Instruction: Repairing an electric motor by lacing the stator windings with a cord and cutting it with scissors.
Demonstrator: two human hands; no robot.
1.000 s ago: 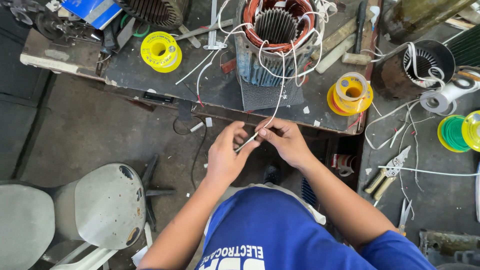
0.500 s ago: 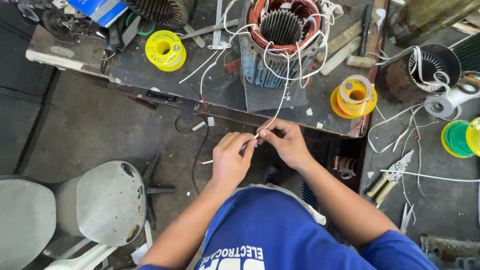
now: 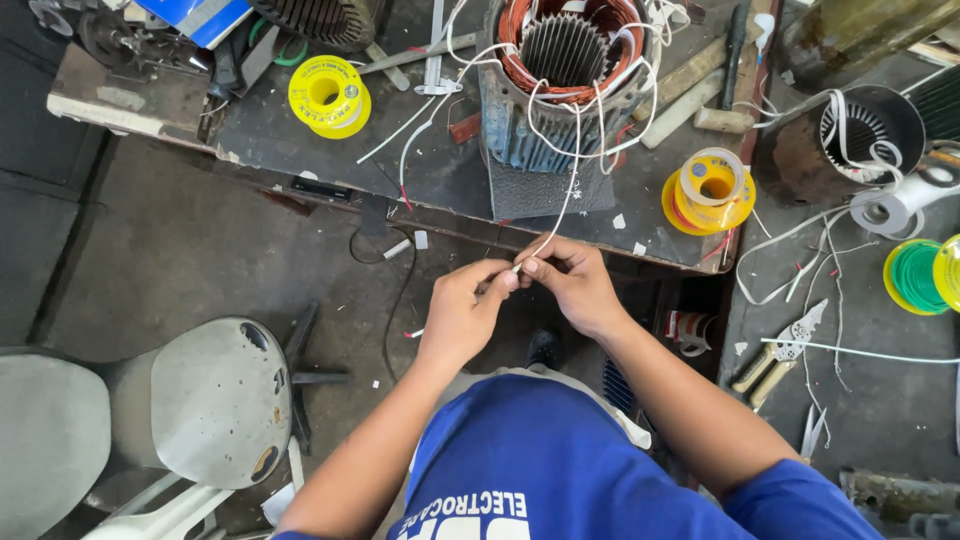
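A dark, scuffed workbench point(image 3: 300, 150) stands over a grey concrete floor point(image 3: 170, 260) beside grey plastic stools point(image 3: 200, 400).

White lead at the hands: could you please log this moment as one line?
left hand: pinches white lead | right hand: pinches same lead | lead runs up to motor stator

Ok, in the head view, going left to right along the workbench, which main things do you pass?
Yellow spool → motor stator with copper windings → second yellow spool → dark round housing → green wire spool.
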